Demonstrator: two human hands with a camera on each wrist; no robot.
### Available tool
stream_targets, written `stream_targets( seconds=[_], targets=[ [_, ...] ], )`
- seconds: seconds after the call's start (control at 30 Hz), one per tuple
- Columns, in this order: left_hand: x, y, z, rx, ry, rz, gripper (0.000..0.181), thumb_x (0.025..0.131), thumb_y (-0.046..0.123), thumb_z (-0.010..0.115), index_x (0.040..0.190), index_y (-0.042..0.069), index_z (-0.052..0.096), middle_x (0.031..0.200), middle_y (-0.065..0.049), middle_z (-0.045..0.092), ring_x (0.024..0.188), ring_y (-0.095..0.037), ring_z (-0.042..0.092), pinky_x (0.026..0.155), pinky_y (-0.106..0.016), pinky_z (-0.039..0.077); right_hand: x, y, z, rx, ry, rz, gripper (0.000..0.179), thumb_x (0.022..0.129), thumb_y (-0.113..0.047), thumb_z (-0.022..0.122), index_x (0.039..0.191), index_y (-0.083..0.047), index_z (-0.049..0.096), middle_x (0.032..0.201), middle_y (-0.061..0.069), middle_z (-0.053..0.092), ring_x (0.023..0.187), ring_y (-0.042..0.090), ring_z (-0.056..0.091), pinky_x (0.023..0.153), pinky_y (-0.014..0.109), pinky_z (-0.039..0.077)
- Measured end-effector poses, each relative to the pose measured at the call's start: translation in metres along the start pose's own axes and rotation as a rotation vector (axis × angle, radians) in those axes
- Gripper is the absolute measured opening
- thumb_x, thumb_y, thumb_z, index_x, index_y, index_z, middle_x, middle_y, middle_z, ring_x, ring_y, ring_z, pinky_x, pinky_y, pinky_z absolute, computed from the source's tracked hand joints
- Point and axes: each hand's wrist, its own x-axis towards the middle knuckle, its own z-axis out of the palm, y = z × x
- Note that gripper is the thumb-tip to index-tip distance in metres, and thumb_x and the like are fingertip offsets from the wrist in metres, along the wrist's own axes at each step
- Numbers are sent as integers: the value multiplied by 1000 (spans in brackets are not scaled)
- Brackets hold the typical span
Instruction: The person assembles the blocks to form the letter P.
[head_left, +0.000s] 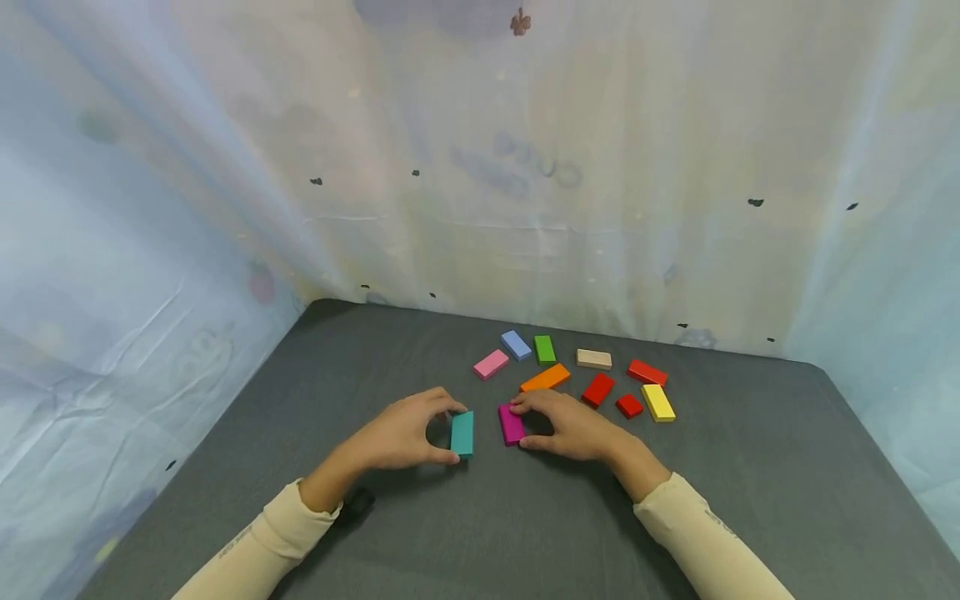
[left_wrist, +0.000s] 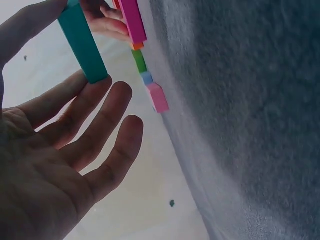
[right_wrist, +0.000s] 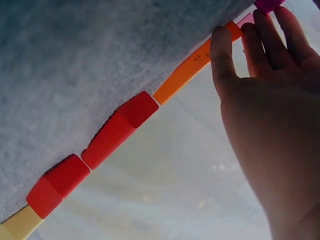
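Note:
Between thumb and fingertips, my left hand [head_left: 408, 432] pinches a teal block [head_left: 462, 434] by its two short ends. In the left wrist view that teal block [left_wrist: 82, 45] is held up off the cloth, the other fingers spread below it. My right hand [head_left: 573, 427] pinches a magenta block [head_left: 512, 425] at its ends, a short gap to the right of the teal one. Just behind the right hand lies an orange block [head_left: 545, 378], close to its knuckles. Only a corner of the magenta block [right_wrist: 268, 5] shows in the right wrist view.
Behind the hands lie pink [head_left: 491, 364], blue [head_left: 516, 345], green [head_left: 544, 350] and plain wood [head_left: 594, 359] blocks. Three red blocks [head_left: 597, 390] and a yellow one [head_left: 658, 402] lie right. A dark grey cloth [head_left: 480, 533] covers the table; pale curtains [head_left: 480, 167] hang around it.

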Motion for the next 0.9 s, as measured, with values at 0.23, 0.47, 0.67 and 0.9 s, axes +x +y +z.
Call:
stream_targets(
  seconds=[0.23, 0.47, 0.67, 0.9],
  targets=[
    [-6, 9, 9, 101, -36, 57, 61, 77, 42, 84, 130, 20, 63, 119, 9, 60, 106, -13, 61, 87, -39, 51, 1, 0, 1, -2, -1, 12, 51, 92, -41, 70, 137, -22, 59, 148, 0, 52, 137, 24, 47, 113, 54, 36],
    [-10, 11, 21, 219, -107, 122, 61, 76, 46, 84, 128, 22, 64, 119, 10, 61, 101, -7, 59, 90, -40, 51, 1, 1, 3, -6, 4, 14, 50, 91, -43, 70, 136, -22, 60, 147, -2, 52, 137, 24, 47, 113, 53, 37],
    [-13, 8, 27, 231, -161, 141, 61, 74, 45, 85, 127, 22, 65, 116, 10, 62, 97, -3, 57, 87, -35, 52, 1, 0, 3, -5, 6, 6, 51, 92, -40, 70, 137, -21, 59, 148, -1, 52, 137, 24, 47, 113, 52, 38],
    [-13, 7, 30, 240, -160, 139, 62, 76, 46, 84, 129, 22, 64, 117, 10, 61, 102, -3, 56, 89, -35, 53, 1, -1, 1, -8, 11, 6, 51, 92, -39, 71, 138, -21, 59, 149, 1, 52, 137, 25, 47, 113, 52, 38]
  ],
)
